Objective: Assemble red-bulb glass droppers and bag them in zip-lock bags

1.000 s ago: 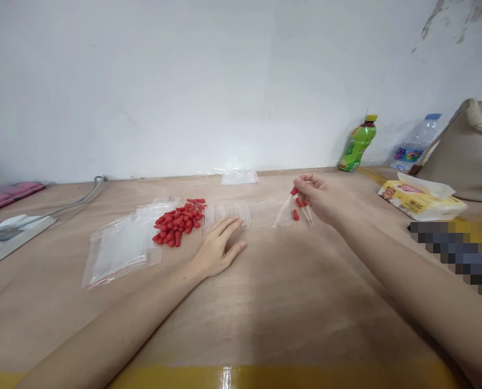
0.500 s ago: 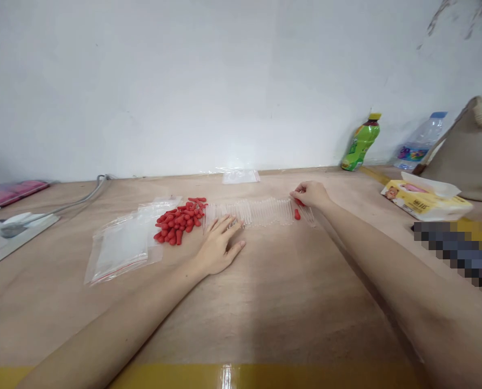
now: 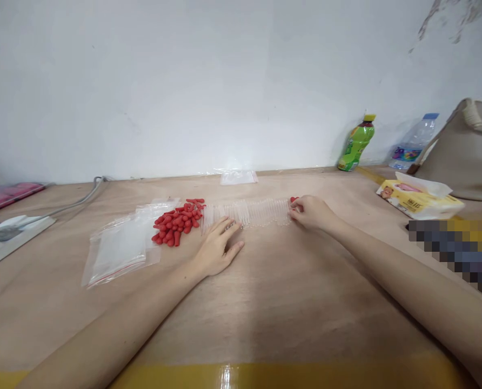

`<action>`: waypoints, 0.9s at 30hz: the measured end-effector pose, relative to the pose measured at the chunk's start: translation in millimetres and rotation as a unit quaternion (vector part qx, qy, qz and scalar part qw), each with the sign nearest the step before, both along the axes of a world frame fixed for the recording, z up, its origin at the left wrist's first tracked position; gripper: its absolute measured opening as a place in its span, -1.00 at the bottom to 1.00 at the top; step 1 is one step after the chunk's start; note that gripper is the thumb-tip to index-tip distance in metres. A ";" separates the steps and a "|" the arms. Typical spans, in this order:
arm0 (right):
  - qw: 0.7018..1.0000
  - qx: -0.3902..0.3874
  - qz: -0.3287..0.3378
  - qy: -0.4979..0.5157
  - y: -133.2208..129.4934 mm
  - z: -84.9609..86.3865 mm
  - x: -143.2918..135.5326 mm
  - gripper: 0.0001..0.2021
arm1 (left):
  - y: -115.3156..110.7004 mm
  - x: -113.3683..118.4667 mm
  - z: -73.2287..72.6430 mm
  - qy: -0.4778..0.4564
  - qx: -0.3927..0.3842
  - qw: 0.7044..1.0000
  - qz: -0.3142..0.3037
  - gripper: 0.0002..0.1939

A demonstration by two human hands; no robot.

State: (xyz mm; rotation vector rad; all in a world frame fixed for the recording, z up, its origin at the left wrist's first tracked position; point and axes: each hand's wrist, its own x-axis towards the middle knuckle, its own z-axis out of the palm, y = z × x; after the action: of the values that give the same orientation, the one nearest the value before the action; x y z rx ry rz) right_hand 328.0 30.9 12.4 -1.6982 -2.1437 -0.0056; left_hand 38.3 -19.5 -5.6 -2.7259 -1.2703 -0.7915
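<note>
A row of thin clear tubes (image 3: 265, 212) lies side by side across the table. My left hand (image 3: 219, 249) rests flat with its fingers apart, the fingertips over the near ends of the tubes at the left part of the row. Just left of the row is a pile of red rubber bulbs (image 3: 176, 224). At the row's right end my right hand (image 3: 312, 212) is closed in a pinch, low over the table. One red bulb (image 3: 293, 200) shows just beyond its fingertips. Whatever the pinch holds is hidden by the fingers.
Clear zip bags (image 3: 117, 251) lie left of the bulbs, and a small bag (image 3: 238, 177) lies by the wall. A power strip (image 3: 22, 237) is at far left. To the right are a green bottle (image 3: 356, 145), a water bottle (image 3: 413, 143), a tissue pack (image 3: 421, 200) and a beige bag (image 3: 463, 154).
My right hand has come down and nearer, now covering the spot where a loose red bulb and slanted tubes lay. My left hand stays put. The view has shifted slightly.
</note>
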 end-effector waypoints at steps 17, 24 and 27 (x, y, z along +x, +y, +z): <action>0.986 0.037 0.017 0.164 -9.3 -15.3 -7.2 -0.78 | 42.2 2.5 26.0 0.046 0.047 0.956 0.287 -0.73; 0.959 0.160 0.137 0.191 -35.2 -22.5 -41.6 -0.88 | 77.4 14.8 31.2 0.123 -0.050 0.921 0.367 -0.58; 0.955 0.148 0.183 0.180 -42.9 -26.3 -51.0 -0.90 | 82.5 15.2 31.3 0.112 -0.085 0.915 0.379 -0.57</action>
State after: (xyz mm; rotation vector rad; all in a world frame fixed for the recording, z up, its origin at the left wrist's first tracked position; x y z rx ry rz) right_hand 277.0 -11.9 -13.9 -1.0294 -2.0226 0.0768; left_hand 53.5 63.0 25.7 -2.0214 -2.1678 -0.2786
